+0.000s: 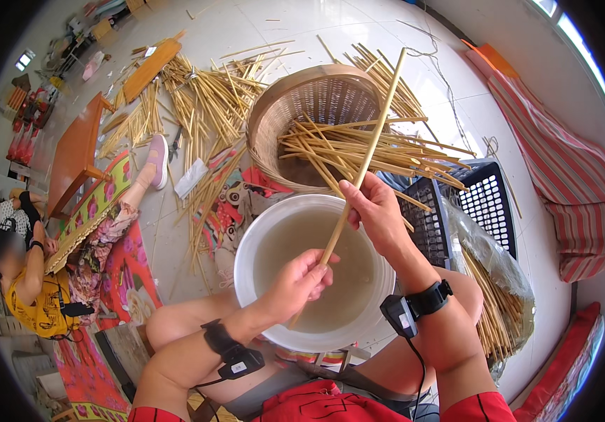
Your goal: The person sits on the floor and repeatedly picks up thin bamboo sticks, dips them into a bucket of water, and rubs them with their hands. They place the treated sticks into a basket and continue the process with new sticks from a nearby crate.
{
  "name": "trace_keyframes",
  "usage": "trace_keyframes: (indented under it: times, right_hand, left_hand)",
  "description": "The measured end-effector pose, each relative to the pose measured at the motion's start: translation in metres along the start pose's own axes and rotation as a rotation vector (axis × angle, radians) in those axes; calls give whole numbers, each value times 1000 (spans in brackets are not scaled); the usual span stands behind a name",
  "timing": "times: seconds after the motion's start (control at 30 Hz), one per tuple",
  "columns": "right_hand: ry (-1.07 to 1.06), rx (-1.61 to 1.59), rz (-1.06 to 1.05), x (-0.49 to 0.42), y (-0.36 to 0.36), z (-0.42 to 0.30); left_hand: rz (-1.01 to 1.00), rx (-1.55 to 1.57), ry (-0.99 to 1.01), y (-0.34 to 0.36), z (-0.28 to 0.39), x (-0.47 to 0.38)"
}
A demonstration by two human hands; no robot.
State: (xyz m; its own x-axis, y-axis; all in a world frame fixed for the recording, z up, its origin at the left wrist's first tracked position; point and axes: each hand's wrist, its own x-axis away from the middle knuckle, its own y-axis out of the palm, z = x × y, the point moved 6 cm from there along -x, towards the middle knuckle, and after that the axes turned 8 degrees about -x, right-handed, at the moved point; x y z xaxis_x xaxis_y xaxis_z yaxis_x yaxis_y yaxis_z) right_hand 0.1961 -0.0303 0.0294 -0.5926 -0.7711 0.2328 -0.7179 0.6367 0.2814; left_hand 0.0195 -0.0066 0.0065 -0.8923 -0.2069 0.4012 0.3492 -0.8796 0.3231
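A long tan cane stick [378, 132] runs diagonally above a white plastic bucket [242, 264] of cloudy water [281, 237] between my knees. My left hand [302, 279] grips the stick near its lower end, over the water. Higher up, my right hand [376, 211] pinches it between thumb and fingers. The stick's lower tip shows below my left hand, inside the bucket rim. Just beyond the bucket, a round woven basket [313, 97] leans towards me with a bundle of similar sticks [371, 150] across its mouth.
Right of the bucket stand a dark plastic crate [484, 200] and a plastic sack of sticks [487, 311]. More sticks [202, 100] lie on the tiled floor at the back left, near an orange wooden board [152, 68]. Another person [33, 285] sits at the left. Striped fabric [550, 142] hangs right.
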Motion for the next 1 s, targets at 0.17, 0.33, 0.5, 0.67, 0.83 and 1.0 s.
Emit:
trace_keyframes:
  times: [0.17,0.33,0.5,0.67,0.83,1.0]
  right_hand:
    - [-25,35,-43,3,7,0]
    - [-15,43,-63,4,9,0]
    - [-36,34,-17,-4,-4,2]
    - [-46,6,6,-3,-5,-3]
    - [-57,-20,-8,-2,-3,-2]
    - [-80,10,73,-2,-7,-7]
  left_hand:
    - [86,33,-127,-8,-3,-1]
    - [3,105,-147,-9,-2,1]
    - [-109,155,-13,11,13,1]
    - [-150,-7,48,12,19,2]
    - [-114,-94,-41,-4,8,0]
    - [-152,-15,-132,-5,-1,2]
